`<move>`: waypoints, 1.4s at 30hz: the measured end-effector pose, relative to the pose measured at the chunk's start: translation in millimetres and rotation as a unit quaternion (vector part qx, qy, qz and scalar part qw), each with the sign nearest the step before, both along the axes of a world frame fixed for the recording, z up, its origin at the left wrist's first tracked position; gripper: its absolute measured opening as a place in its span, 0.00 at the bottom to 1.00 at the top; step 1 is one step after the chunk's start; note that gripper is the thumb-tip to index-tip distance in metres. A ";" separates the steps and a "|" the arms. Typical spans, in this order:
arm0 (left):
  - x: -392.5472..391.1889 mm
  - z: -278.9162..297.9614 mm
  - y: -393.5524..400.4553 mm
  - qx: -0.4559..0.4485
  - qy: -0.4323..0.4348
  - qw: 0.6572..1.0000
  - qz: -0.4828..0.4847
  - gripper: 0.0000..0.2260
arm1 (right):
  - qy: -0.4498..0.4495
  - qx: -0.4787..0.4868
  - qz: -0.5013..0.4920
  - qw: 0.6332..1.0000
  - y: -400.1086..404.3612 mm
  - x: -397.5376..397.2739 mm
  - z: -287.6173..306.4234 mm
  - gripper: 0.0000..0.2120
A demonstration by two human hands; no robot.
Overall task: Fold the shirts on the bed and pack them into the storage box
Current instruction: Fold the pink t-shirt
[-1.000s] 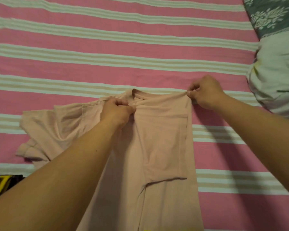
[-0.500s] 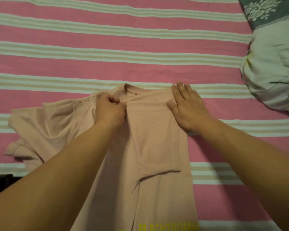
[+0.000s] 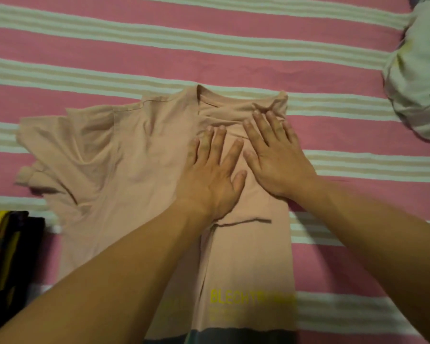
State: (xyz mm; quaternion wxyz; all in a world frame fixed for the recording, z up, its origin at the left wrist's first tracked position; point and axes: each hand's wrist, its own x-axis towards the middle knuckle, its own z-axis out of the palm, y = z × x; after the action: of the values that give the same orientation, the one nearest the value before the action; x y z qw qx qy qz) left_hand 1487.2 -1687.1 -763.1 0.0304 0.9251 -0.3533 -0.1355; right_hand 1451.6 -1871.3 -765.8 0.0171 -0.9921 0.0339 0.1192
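Note:
A beige-pink T-shirt (image 3: 139, 155) lies on the bed (image 3: 209, 45), which has a pink sheet with pale stripes. The shirt's right side is folded inward over the body, and its left sleeve is spread out at the left. Yellow lettering shows near the hem. My left hand (image 3: 214, 172) lies flat on the folded part with straight fingers. Beside it, my right hand (image 3: 276, 155) presses flat on the same fold, just below the collar. The storage box is not in view.
A pale green bundle of cloth (image 3: 417, 78) sits at the right edge of the bed. A black and yellow garment (image 3: 8, 256) lies at the lower left edge. A dark band (image 3: 224, 335) crosses the bottom of the view.
My left hand let go of the pinched collar area and now lies flat. My right hand, which first pinched the shoulder edge, moved inward and presses flat on the fold.

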 end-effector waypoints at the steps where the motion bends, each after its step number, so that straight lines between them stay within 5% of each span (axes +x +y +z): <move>1: -0.8 8.9 -1.9 0.004 0.018 1.000 -0.002 0.31 | 0.013 -0.005 -0.004 1.000 0.0 1.2 5.3 0.31; 4: -7.0 45.8 20.3 -0.017 0.061 0.997 0.042 0.30 | 0.012 -0.019 -0.038 0.999 20.1 7.1 33.7 0.32; 7: 2.6 79.8 97.1 -0.056 -0.001 0.980 0.189 0.29 | -0.051 0.033 -0.018 0.998 71.2 1.7 59.2 0.32; 10: 45.0 104.3 168.0 -0.008 0.015 0.947 0.320 0.34 | -0.006 0.048 0.028 0.998 114.9 -8.7 39.5 0.35; 16: 152.4 81.3 213.5 0.054 0.208 0.789 0.575 0.31 | -0.008 -0.008 0.040 0.999 122.9 -8.7 4.4 0.35; 19: 144.5 79.5 218.7 -0.074 0.331 0.738 0.583 0.16 | 0.022 0.009 0.024 0.999 121.9 -4.8 12.0 0.37; 21: 132.0 94.1 206.2 -0.099 0.339 0.749 0.561 0.16 | 0.070 0.052 0.012 0.996 121.3 5.3 25.5 0.42; 23: 119.7 111.1 185.1 -0.131 0.195 0.819 0.523 0.28 | 0.100 0.155 -0.046 0.982 124.4 16.4 48.4 0.44; 24: 106.6 121.0 172.2 -0.154 0.112 0.868 0.458 0.28 | 0.089 0.259 -0.122 0.954 130.3 19.0 62.6 0.41; 25: 87.1 127.3 159.4 -0.182 0.045 0.912 0.365 0.26 | 0.067 0.396 -0.219 0.889 138.4 19.8 76.8 0.38; 27: 40.8 135.0 137.5 -0.159 -0.064 0.963 0.207 0.19 | 0.047 0.666 -0.375 0.644 157.3 14.4 103.1 0.28; 28: 19.8 125.5 133.2 -0.110 -0.093 0.975 0.166 0.18 | 0.057 0.740 -0.422 0.520 163.4 6.8 109.1 0.21; 29: 0.5 111.6 135.1 -0.073 -0.099 0.980 0.156 0.19 | 0.068 0.772 -0.456 0.437 166.6 -1.5 109.4 0.18; 31: -30.0 91.5 151.6 -0.035 -0.052 0.982 0.181 0.22 | 0.079 0.779 -0.513 0.351 167.3 -18.3 102.4 0.18; 33: -55.9 80.4 169.4 -0.057 -0.048 0.980 0.184 0.21 | 0.060 0.766 -0.561 0.308 166.0 -26.6 97.9 0.17; 35: -74.9 74.3 180.3 -0.061 -0.091 0.986 0.129 0.21 | 0.049 0.758 -0.575 0.304 166.5 -23.8 94.4 0.11; 39: -74.8 60.2 173.0 -0.079 -0.146 0.986 0.032 0.17 | 0.066 0.709 -0.602 0.361 170.7 3.7 101.4 0.09; 42: -52.6 57.3 147.0 -0.107 -0.150 0.981 0.066 0.10 | 0.083 0.643 -0.619 0.443 169.7 19.2 97.9 0.10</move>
State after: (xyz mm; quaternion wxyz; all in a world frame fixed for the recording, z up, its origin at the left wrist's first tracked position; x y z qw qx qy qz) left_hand 1434.6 -1540.1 -705.8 0.0847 0.9476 -0.3046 0.0453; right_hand 1470.8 -1701.7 -667.9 0.7164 -0.3974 0.5543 0.1467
